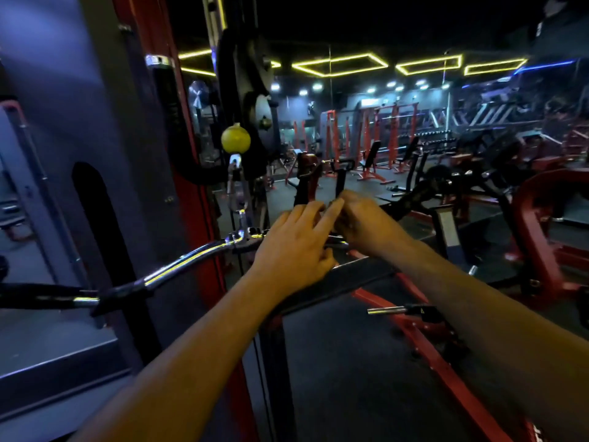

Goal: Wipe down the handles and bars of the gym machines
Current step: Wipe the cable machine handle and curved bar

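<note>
Here, both forearms reach forward to the chrome bar (191, 256) of a cable machine, which hangs from a clip (236, 189) under a yellow ball (236, 138). The left hand (294, 250) lies over the bar just right of its centre swivel, fingers mostly straight, thumb tucked below; whether it really clamps the bar I cannot tell. The right hand (363, 221) sits just beyond, touching the left fingertips, curled around something hidden (no cloth visible, too dark). Likely step: wiping the bar's right half. Next move calls for sliding outward along the bar toward its black end grip. Farther off stand red racks (392, 135) and benches.
</note>
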### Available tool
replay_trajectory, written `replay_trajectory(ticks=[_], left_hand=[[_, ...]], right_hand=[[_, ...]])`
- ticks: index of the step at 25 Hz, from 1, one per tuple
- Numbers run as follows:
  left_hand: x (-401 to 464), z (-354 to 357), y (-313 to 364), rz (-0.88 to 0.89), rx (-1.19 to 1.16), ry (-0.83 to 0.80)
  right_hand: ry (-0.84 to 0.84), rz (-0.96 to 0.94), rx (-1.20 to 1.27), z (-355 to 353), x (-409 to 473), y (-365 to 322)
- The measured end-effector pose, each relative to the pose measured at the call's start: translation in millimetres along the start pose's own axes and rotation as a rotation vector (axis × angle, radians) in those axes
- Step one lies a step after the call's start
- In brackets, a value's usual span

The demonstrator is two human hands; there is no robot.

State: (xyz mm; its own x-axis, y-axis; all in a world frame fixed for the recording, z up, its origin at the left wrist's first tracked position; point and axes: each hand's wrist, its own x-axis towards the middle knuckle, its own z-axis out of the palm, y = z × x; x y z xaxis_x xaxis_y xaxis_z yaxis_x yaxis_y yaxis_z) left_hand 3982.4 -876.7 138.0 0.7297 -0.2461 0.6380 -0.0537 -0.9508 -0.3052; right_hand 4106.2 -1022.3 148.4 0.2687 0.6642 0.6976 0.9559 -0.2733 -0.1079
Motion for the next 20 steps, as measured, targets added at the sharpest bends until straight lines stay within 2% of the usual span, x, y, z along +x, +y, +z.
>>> replay_trajectory(ticks=[5,8,10,12,15,20], left_hand=[[51.1,5.6,16.1,-0.070,0.284,-0.471],[76.5,15.4,10.8,-0.142,0.328,-0.722],[77.5,26.2,8.5,-0.150,0.333,-0.811],[71.8,37.5,10.0,-0.185,0.304,-0.820],[66.3,41.4,16.4,-0.235,0.302,-0.731],[54.4,46.5,36.2,-0.188,0.383,-0.575]], right_hand=[[0.167,0.146,-0.148,-63.6,-31.9,75.0],[0.205,0.203,-0.088,-46.6,-48.2,88.1],[0.196,0.211,-0.055,-26.0,-59.0,90.5],[0.201,0.200,-0.035,-10.2,-66.4,93.5],[0.214,0.187,-0.009,14.9,-68.0,88.6],[0.070,0.038,-0.060,60.4,-76.6,56.9]])
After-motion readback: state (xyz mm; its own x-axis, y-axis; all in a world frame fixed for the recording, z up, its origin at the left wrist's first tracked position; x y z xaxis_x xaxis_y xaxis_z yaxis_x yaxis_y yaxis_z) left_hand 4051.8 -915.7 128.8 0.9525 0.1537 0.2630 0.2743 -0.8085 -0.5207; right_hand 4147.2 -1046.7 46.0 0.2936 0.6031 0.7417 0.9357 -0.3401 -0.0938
